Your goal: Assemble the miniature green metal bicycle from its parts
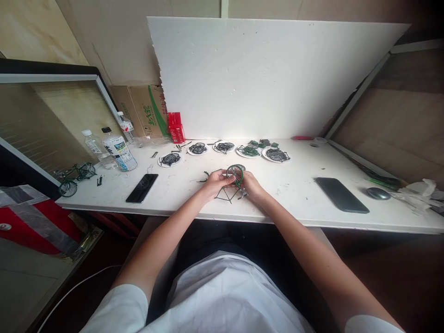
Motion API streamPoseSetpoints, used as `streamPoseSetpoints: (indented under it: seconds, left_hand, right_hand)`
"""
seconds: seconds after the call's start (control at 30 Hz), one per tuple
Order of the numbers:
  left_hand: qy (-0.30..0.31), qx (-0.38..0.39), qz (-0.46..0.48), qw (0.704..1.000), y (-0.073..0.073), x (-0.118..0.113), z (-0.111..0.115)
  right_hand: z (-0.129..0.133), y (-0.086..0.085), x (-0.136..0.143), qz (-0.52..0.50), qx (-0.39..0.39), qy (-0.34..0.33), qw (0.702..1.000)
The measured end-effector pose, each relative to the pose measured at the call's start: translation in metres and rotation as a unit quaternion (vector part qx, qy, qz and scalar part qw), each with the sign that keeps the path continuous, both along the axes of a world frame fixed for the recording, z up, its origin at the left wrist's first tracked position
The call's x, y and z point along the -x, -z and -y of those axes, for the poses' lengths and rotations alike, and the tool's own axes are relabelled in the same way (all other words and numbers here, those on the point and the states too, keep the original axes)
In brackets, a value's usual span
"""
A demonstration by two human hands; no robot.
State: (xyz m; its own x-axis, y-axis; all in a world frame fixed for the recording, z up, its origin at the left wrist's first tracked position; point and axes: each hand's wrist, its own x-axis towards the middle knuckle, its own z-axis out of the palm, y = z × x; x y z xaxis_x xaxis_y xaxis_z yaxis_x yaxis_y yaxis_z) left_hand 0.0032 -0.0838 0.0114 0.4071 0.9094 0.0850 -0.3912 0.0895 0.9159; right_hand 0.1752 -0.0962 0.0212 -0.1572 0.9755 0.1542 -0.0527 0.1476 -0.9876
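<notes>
Between my two hands, just above the white table, is a partly built green model bicycle with its thin frame hanging downward. My left hand is closed on it from the left, thumb against the spoked green wheel. From the right, my right hand grips the same model by the wheel's far side; its fingertips are partly hidden. Small dark parts lie on the table just left of my left hand. Beyond my hands, several white plates hold black and green bicycle parts.
A finished-looking model bicycle stands at the table's left end, near plastic bottles. A phone lies left of my hands. At the right are a dark flat slab and a computer mouse. A white board rises behind.
</notes>
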Motion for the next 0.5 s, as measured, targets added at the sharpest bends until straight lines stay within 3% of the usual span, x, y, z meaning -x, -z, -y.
streamPoseSetpoints:
  seconds: [0.5]
  left_hand:
    - [0.008, -0.019, -0.019, 1.000, 0.0013, 0.0023, -0.0011]
  right_hand:
    - [0.0038, -0.0052, 0.0001, -0.025, 0.053, -0.053, 0.997]
